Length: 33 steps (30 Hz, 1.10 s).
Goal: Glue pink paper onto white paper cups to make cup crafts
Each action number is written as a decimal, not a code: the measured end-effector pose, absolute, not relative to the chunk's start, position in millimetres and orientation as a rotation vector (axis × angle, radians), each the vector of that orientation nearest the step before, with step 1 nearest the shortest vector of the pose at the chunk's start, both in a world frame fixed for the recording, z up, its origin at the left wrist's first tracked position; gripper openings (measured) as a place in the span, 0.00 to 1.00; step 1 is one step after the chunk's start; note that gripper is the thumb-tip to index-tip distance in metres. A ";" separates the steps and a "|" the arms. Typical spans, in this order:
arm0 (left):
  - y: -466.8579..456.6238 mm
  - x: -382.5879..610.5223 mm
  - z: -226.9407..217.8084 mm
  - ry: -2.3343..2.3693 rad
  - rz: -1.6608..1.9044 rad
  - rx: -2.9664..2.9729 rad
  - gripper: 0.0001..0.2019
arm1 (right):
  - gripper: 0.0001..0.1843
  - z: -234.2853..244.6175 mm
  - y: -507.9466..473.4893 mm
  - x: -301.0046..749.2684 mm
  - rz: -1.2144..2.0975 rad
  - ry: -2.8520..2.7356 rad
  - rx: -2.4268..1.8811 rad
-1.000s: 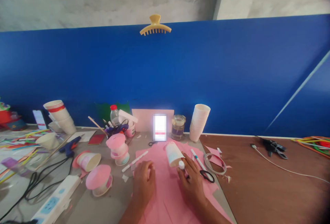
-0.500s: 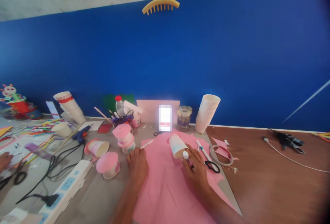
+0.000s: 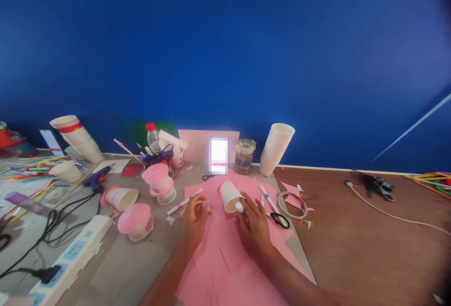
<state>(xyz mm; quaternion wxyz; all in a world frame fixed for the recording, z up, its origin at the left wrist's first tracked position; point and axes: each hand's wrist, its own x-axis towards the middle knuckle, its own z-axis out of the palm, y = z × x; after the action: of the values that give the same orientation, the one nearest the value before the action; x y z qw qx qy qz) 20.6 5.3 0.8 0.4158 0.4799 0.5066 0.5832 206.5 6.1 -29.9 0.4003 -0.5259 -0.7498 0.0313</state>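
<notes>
My right hand (image 3: 254,226) has its fingers wrapped round a small white-capped tube (image 3: 239,207), whose body is mostly hidden. Against those fingers lies a white paper cup (image 3: 229,195), tipped on its side with its bottom end towards me. My left hand (image 3: 195,216) is above the left edge of the pink paper (image 3: 218,259), fingers loosely bent and apart, with nothing visible in it. Just beyond it lies a white marker (image 3: 183,202). Right of my right hand are black-handled scissors (image 3: 279,220) and a second marker with a teal band (image 3: 269,198).
Pink-topped cup pieces (image 3: 134,221) stand at left, near a white power strip (image 3: 72,254), black cables and a blue glue gun (image 3: 97,179). Behind are a lit phone (image 3: 218,155), a glass jar (image 3: 244,155) and stacked paper cups (image 3: 276,151). A tape roll (image 3: 292,205) lies at right.
My left hand has lifted from beside the white marker and come rightwards, its fingers curling upward. My right hand keeps the tube by the cup. The view has tilted down and turned slightly right.
</notes>
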 end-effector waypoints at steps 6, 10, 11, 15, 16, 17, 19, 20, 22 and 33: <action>-3.9 33.2 3.1 1.200 1.433 1.051 0.14 | 0.19 -23.8 2.6 204.7 0.101 -1.949 -1.339; -7.9 35.4 6.3 1.061 1.365 0.850 0.12 | 0.15 -17.1 -4.2 204.5 0.079 -1.805 -1.203; -8.6 35.7 7.7 1.001 1.364 0.771 0.12 | 0.15 -14.8 -6.2 204.7 0.080 -1.778 -1.117; -10.4 35.4 12.9 0.834 1.370 0.506 0.10 | 0.19 -7.6 -14.9 202.6 0.216 -1.861 -0.816; -10.8 35.0 13.6 0.806 1.358 0.477 0.10 | 0.19 -6.7 -17.2 201.1 0.244 -1.908 -0.767; -11.2 34.6 14.1 0.782 1.341 0.463 0.09 | 0.20 -6.2 -19.5 199.3 0.257 -1.949 -0.734; -12.1 34.2 14.4 0.747 1.311 0.460 0.09 | 0.22 -5.7 -24.1 195.9 0.255 -1.987 -0.748; -12.7 34.3 14.5 0.737 1.300 0.464 0.08 | 0.21 -5.4 -26.2 194.6 0.258 -1.978 -0.795; -13.7 35.1 14.4 0.734 1.286 0.477 0.08 | 0.18 -4.4 -29.7 193.1 0.285 -1.930 -0.906; -17.2 41.9 12.9 0.752 1.277 0.589 0.10 | 0.09 -7.0 -29.7 189.2 0.322 -2.011 -1.023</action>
<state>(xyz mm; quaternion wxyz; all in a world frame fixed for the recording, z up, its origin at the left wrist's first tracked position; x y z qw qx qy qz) 41.9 -17.2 12.9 0.6986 0.2642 0.3373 0.5731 189.2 -29.7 -7.0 0.4179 -0.4076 -0.8017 0.1285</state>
